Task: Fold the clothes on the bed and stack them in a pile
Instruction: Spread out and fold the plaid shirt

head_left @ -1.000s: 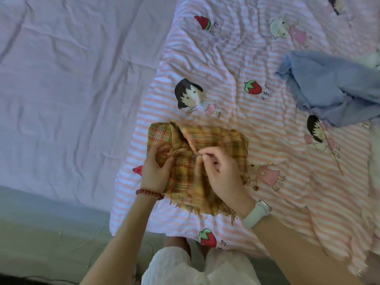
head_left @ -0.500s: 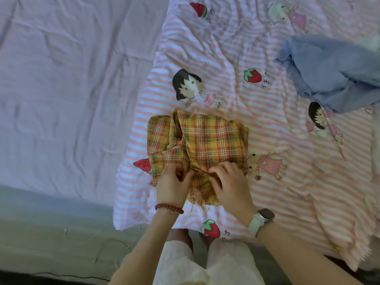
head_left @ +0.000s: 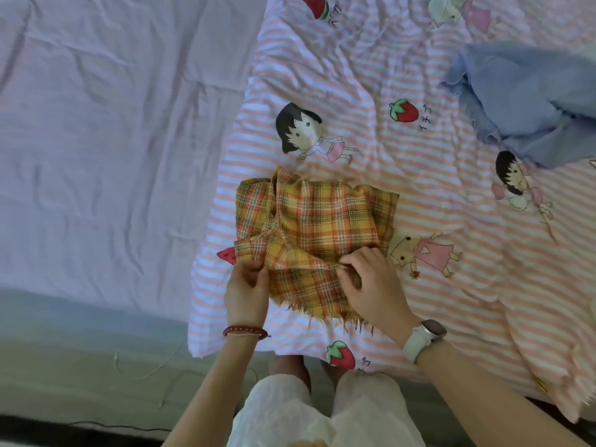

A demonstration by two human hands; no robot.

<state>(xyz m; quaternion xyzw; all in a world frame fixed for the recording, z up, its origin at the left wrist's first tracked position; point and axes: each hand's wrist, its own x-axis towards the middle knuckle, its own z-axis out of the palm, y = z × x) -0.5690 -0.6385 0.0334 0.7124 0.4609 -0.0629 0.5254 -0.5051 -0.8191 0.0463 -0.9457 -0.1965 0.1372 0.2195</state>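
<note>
Both hands, left hand (head_left: 246,290) & right hand (head_left: 371,285), pinching plaid cloth's (head_left: 322,227) near edge, mid-fold; next probably smoothing it, then fetching blue garment (head_left: 532,101) lying far right of plaid

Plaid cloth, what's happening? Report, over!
Both hands grip plaid cloth: left hand pinches left edge, right hand holds fold. Blue garment waits unfolded, far right. Nothing blocking.

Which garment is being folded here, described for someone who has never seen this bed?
On the pink striped blanket, look near its front edge, close to the person. The plaid cloth lies there partly folded, gripped by the left hand and right hand. Its yellow-orange checks and frayed hem set it apart from the plain blue cloth at far right.
</note>
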